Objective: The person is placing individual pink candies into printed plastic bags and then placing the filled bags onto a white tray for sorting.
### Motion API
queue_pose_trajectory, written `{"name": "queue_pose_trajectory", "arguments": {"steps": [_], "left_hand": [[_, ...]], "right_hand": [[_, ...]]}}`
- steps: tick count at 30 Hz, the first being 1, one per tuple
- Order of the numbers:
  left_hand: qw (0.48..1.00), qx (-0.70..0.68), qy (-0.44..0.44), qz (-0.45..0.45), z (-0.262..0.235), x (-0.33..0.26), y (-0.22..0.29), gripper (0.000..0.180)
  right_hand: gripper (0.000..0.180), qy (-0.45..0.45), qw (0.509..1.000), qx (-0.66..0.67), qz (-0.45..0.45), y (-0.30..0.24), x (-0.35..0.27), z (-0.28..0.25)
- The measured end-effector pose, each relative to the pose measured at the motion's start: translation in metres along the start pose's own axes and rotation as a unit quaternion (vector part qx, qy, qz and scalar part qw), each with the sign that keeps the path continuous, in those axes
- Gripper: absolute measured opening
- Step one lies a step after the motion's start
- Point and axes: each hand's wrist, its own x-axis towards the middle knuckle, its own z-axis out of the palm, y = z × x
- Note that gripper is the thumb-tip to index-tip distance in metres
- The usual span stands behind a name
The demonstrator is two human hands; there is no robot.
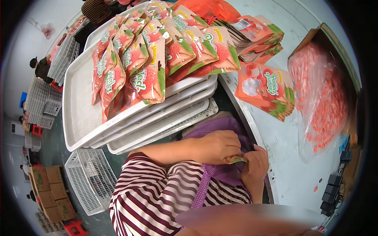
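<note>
I see the left hand [220, 147] with its fingers curled in, closed at the tips on a thin green-edged packet [239, 159]; the right hand [256, 163] is half curled, its fingertips against the packet's other end. The packet sits directly between the hands, over the purple apron [226, 175], mostly hidden from me, any print included. Just beside them runs the near edge of the bench [285, 173], its pale top stretching across to a see-through bag of small red pieces [327, 114] in a carton [333, 48]. Near that same edge, above the hands, lies a pile of flat pink pouches [262, 86] with bold white-and-green lettering; the second pile [252, 29], beyond, shows a barcode. Leftward, shiny pouches [151, 76], similarly lettered, crowd the top white tray [80, 100], whose left edge shows.
</note>
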Motion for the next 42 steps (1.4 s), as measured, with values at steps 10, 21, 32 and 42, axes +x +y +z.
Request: {"name": "queue_pose_trajectory", "arguments": {"steps": [10, 21, 32, 42], "left_hand": [[0.994, -0.061, 0.002, -0.096, -0.016, 0.000, 0.008, 0.021], [0.970, -0.105, 0.081, -0.206, -0.040, 0.001, 0.003, 0.018], [0.891, -0.315, 0.018, -0.327, -0.049, -0.018, -0.003, 0.064], [0.901, -0.159, 0.073, -0.396, -0.092, -0.028, 0.045, 0.026]], "right_hand": [[0.016, -0.044, 0.996, 0.004, 0.072, 0.009, 0.000, -0.030], [0.021, 0.074, 0.967, 0.179, 0.165, 0.026, 0.005, -0.011], [0.012, 0.106, 0.950, 0.259, 0.136, 0.020, 0.005, -0.003], [0.007, 0.271, 0.931, 0.244, -0.036, -0.008, 0.030, -0.018]]}}
